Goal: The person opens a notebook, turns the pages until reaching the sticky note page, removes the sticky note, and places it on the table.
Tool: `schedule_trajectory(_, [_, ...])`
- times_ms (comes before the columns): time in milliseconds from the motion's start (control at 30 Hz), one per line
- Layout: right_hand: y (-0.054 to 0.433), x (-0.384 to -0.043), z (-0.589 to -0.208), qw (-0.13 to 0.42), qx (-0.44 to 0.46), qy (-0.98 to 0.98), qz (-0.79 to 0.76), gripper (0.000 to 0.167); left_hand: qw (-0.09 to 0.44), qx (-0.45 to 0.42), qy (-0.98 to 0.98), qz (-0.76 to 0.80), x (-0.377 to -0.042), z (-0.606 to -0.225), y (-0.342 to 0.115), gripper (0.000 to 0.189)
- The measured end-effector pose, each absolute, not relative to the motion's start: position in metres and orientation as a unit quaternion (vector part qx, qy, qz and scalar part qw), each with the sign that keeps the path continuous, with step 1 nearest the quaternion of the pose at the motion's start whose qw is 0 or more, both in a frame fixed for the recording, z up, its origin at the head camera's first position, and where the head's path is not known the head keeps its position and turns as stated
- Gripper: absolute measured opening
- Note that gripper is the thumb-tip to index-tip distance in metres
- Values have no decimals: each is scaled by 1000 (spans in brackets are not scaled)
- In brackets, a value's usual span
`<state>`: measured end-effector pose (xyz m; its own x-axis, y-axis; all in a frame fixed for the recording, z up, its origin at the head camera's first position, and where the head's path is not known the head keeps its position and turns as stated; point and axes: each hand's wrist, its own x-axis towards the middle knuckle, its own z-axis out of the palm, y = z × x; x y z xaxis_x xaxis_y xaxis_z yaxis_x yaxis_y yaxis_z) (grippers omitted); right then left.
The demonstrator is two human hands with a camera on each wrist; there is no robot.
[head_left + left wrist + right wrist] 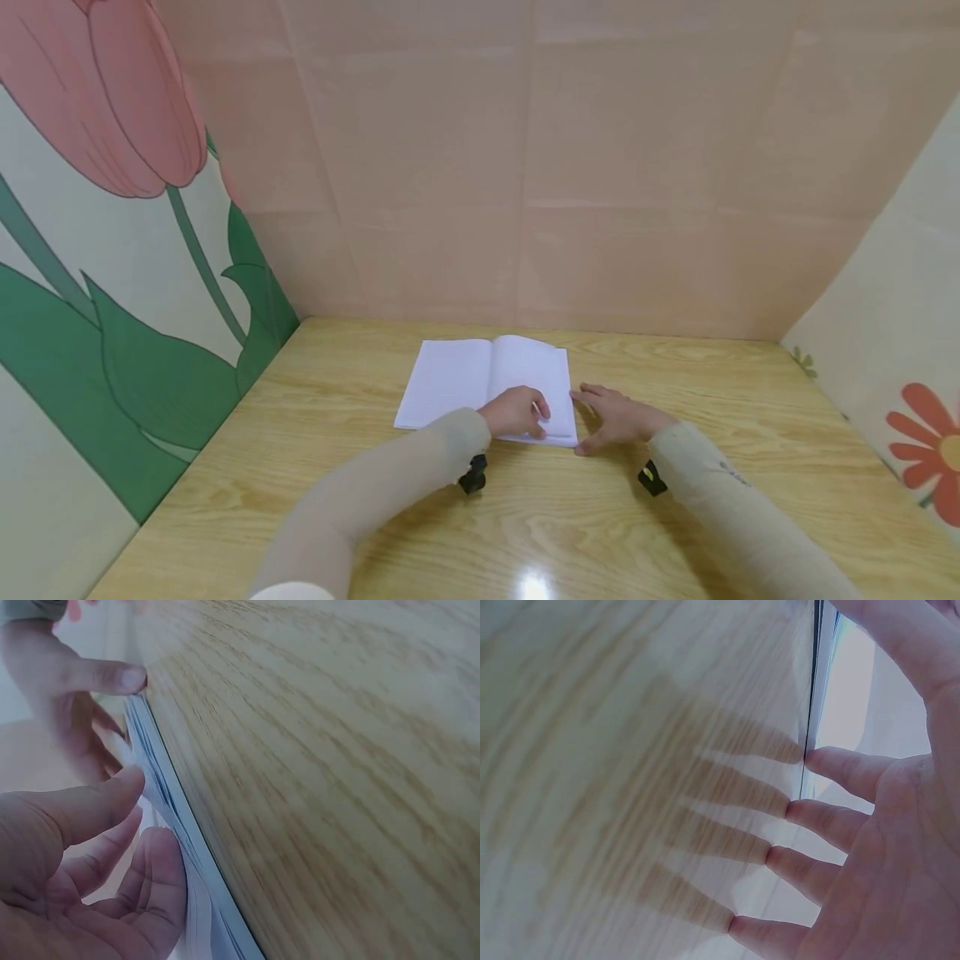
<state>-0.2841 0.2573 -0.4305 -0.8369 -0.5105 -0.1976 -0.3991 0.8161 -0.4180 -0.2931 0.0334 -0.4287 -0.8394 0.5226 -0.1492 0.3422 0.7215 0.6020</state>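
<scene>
An open notebook (447, 379) with white ruled pages lies on the wooden table. Over the lower part of its right page is my left hand (517, 411), fingers loosely bent and thumb apart from them. In the left wrist view, that hand's thumb and fingertips are by the notebook's page edges (196, 862); no firm hold on a page shows. My right hand (618, 417) is at the notebook's right edge, thumb near the lower right corner. Seen from the right wrist, its fingers (844, 769) are spread, with their tips on the tabletop along that edge.
Wood-grain tabletop (360, 500) surrounds the notebook. A plain pinkish-brown sheet (525, 167) hangs behind the table. Printed panels stand at both sides, with a large tulip (120, 100) on the left and a red flower (930, 450) on the right.
</scene>
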Motion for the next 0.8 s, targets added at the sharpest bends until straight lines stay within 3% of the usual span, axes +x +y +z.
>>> schedule_trajectory(133, [257,-284,-430,155,-239,940,-186,102,154,240,915,284,-292,-426,32,18])
schedule_trajectory(367, [257,-284,-430,157,-237,941,-184,102,153,260,900,314,-290,-421,29,58])
schedule_trajectory(433, [257,-284,-430,157,-237,941,-185,102,146,272,900,307,-290,-420,28,61])
schedule_trajectory(800, [257,-283,-430,154,-235,942,-185,102,147,259,910,289,-292,-421,30,22])
